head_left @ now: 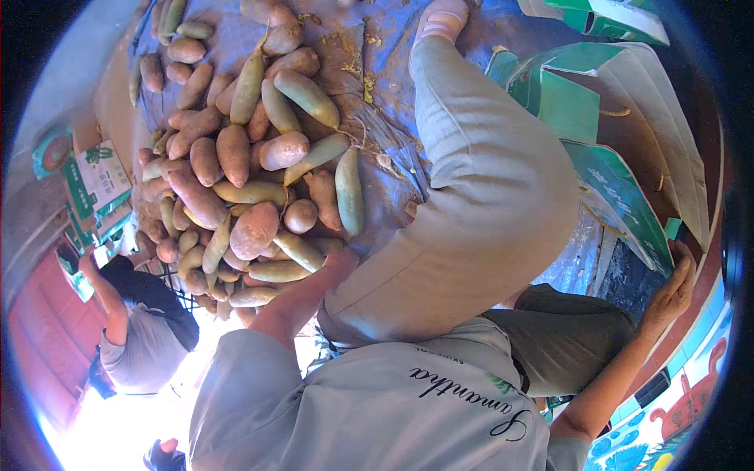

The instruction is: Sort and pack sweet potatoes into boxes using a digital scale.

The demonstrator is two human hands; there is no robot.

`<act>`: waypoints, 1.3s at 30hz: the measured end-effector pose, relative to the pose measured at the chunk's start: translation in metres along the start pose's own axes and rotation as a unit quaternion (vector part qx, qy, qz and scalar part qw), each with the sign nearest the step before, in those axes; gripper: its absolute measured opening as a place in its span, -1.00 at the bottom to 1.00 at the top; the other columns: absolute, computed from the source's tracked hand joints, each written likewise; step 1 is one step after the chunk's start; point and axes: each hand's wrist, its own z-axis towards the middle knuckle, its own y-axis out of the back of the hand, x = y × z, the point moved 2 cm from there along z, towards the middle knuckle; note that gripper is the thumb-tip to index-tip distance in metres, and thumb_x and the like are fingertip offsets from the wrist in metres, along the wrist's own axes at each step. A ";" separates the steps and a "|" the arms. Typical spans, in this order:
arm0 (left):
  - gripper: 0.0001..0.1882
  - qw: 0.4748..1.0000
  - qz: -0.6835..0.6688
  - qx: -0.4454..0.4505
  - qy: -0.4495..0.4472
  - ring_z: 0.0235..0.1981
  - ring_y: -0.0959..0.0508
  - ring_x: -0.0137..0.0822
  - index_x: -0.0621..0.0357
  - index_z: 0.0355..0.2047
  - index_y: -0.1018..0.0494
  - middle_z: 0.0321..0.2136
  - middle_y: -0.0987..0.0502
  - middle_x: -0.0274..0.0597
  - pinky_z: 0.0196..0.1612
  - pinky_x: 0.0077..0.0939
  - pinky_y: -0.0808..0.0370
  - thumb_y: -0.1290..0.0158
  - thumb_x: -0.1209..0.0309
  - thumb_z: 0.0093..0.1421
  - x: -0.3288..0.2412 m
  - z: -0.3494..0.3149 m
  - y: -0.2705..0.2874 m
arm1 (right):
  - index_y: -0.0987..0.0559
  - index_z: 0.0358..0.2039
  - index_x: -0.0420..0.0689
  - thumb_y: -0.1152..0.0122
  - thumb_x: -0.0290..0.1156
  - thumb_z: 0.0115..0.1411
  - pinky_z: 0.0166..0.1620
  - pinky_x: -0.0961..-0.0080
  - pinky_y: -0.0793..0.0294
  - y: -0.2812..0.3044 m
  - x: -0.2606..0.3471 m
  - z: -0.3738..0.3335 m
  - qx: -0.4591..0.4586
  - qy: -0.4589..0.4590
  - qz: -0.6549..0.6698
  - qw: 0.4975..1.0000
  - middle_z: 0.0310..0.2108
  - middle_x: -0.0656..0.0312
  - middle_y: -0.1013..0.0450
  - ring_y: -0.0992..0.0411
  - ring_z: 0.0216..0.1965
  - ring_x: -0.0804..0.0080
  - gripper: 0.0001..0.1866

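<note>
A large heap of root vegetables (234,155) lies to my left, long green radishes (308,97) mixed with rounder reddish-brown roots (255,231). My left hand (339,265) reaches down to the near right side of this heap, beside my bent knee. My leg hides its fingers, and whatever they touch cannot be made out. On the far right, my right hand (677,289) is at the edge of an opened green and brown cardboard carton (616,188). Its fingers close on the corner of the carton's green flap.
A blue sheet (385,86), soiled with earth, lies under the heap. My bent leg (479,212) stands between heap and carton. Another green carton (609,17) is at the top right. At the left, another person (149,337) reaches toward stacked green and white cartons (98,177).
</note>
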 end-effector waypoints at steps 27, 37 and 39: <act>-0.58 0.965 -0.015 -0.232 0.123 -0.21 -0.55 -0.06 0.08 -0.19 -0.42 -0.27 -0.54 -0.03 -0.17 -0.19 -0.49 0.00 0.08 0.05 -0.012 -0.138 0.167 | -0.50 -0.34 -0.29 -0.09 -0.46 0.15 -0.21 0.39 -0.40 -0.001 0.056 -0.007 0.043 0.055 0.020 0.997 -0.35 0.01 -0.47 -0.44 -0.30 0.09 -0.85; -0.49 0.794 -0.077 -0.593 0.115 -0.30 -0.48 0.16 0.27 -0.28 -0.35 -0.39 -0.49 0.17 -0.23 -0.09 -0.42 -0.22 0.13 -0.10 -0.021 -0.235 0.258 | -0.49 -0.42 -0.18 -0.22 -0.39 -0.02 -0.27 0.25 -0.39 -0.003 0.055 -0.015 0.063 0.128 -0.035 0.989 -0.44 0.10 -0.43 -0.41 -0.32 0.11 -0.83; -0.57 0.763 -0.065 -0.631 0.122 -0.31 -0.47 0.13 0.28 -0.36 -0.39 -0.41 -0.48 0.16 -0.23 -0.15 -0.40 -0.24 0.21 -0.12 -0.041 -0.264 0.279 | -0.49 -0.44 -0.17 -0.21 -0.40 -0.03 -0.27 0.25 -0.39 -0.004 0.054 -0.014 0.065 0.135 -0.038 0.988 -0.44 0.12 -0.43 -0.41 -0.31 0.13 -0.84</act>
